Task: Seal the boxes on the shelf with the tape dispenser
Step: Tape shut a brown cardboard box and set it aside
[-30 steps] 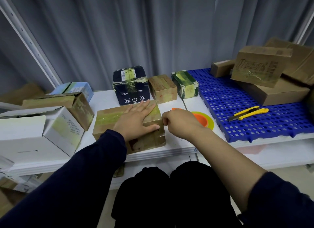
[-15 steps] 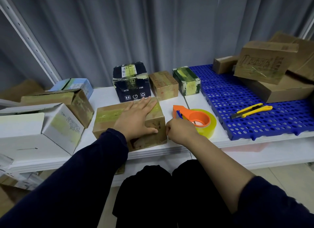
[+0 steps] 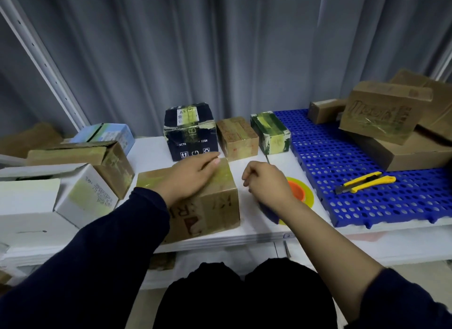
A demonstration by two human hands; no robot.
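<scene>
My left hand (image 3: 193, 175) lies flat and open on top of the brown cardboard box (image 3: 203, 201) at the near edge of the white shelf (image 3: 256, 233), palm down across the taped top, pinning it so it will not slide while I work the tape along its right end. My right hand (image 3: 266, 184) is curled into a loose fist just right of the box, over the tape dispenser (image 3: 297, 194). Only the orange hub, the yellowish roll and a dark blue part under my wrist show past it. I cannot tell whether my fingers actually grip the dispenser or a tape end; they look closed but hide what is inside.

Keeping the dispenser beside the box I am holding down makes sense to me: the next strip starts right there. A yellow utility knife (image 3: 364, 184) rests to the right on the blue perforated mat (image 3: 325, 157), within reach for cutting. Farther back stand a black box (image 3: 190, 132), a small brown box (image 3: 237, 139) and a green box (image 3: 270, 132), all showing tape. More cartons are stacked far right and at the left. A grey curtain (image 3: 220, 47) hangs behind the shelf.
</scene>
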